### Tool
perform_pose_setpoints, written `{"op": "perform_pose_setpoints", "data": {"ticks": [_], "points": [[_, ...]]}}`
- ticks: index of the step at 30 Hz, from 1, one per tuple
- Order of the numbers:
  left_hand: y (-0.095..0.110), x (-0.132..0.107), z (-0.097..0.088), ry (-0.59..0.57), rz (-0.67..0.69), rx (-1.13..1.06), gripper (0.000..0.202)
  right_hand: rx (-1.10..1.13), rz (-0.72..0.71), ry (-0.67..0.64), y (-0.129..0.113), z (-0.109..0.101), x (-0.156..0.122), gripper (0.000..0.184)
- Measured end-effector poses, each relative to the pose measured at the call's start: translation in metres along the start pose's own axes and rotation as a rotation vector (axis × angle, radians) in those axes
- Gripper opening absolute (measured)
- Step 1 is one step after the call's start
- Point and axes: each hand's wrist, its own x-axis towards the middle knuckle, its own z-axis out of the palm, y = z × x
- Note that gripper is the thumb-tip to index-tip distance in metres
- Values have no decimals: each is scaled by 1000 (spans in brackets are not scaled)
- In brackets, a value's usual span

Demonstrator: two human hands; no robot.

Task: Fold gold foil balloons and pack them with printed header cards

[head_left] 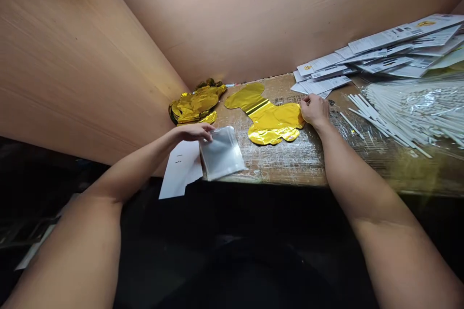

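- Gold foil balloon (270,116) lies flat and deflated on the table, with dark stripes across its middle.
- Right hand (315,111) sits at the balloon's right edge, fingers curled and bunched against the foil; whether they pinch it, I cannot tell.
- Left hand (194,133) is loosely open, fingers together, resting over the top edge of a clear plastic bag (221,152) with no visible grip.
- White paper (177,169) lies just left of the bag, touching it and overhanging the table's edge.
- Crumpled gold balloon (195,105) sits in the far corner, near the flat one.
- Printed white cards (377,55) lie in a loose pile beyond the right hand.
- White sticks (398,116) spread in a heap to the right, beside clear plastic wrap (424,101).
- Table (279,169) is cardboard covered in clear tape, backed by wooden panels (217,19).
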Motion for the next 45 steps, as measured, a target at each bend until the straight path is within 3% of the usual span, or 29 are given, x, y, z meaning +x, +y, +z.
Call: {"op": "perform_pose_setpoints", "data": {"ticks": [1, 3, 6, 8, 11, 14, 20, 22, 25, 28, 32, 34, 36, 37, 40, 41, 44, 45], "points": [[-3, 8, 6, 11, 13, 94, 18, -9, -16, -2, 1, 0, -1, 31], [-5, 14, 13, 147, 83, 269, 21, -20, -38, -10, 3, -1, -3, 31], [-12, 2, 22, 581, 136, 445, 29, -25, -42, -17, 3, -4, -5, 31], [-23, -14, 39, 764, 22, 528, 34, -30, -39, -18, 3, -4, -5, 30], [-48, -32, 71, 682, -171, 524, 52, -35, -50, -15, 3, -3, -5, 30], [-72, -38, 90, 667, -164, 339, 52, -32, -59, -24, 3, -2, -4, 28], [-92, -44, 80, 696, -39, -299, 36, -32, -42, -69, 2, -6, -4, 25], [-92, -48, 77, 766, 9, -375, 35, -35, -41, -69, 1, -7, -5, 25], [-90, -53, 76, 972, 94, -417, 40, -33, -35, -47, 0, -6, -6, 25], [-84, -57, 81, 1113, 142, -339, 51, -4, -24, -16, 0, -6, -7, 27], [-65, -57, 94, 1198, 199, -172, 57, 32, -22, 61, -7, -9, -9, 26], [-51, -54, 105, 1221, 215, -120, 57, 109, -62, 93, -21, -14, -18, 27], [-36, -46, 117, 1225, 237, -105, 56, 288, -150, -8, -45, -19, -37, 30], [-28, -41, 124, 1217, 254, -108, 55, 415, -207, -130, -59, -20, -50, 31], [-8, -23, 143, 1137, 320, -156, 53, 850, -362, -792, -101, -14, -94, 40], [-2, -18, 148, 1083, 347, -208, 53, 955, -381, -896, -112, -9, -106, 40], [14, -9, 158, 794, 429, -505, 54, 1165, -252, -850, -126, 3, -124, 28], [18, -9, 160, 683, 439, -616, 63, 1200, -198, -818, -125, 5, -124, 26]]}}
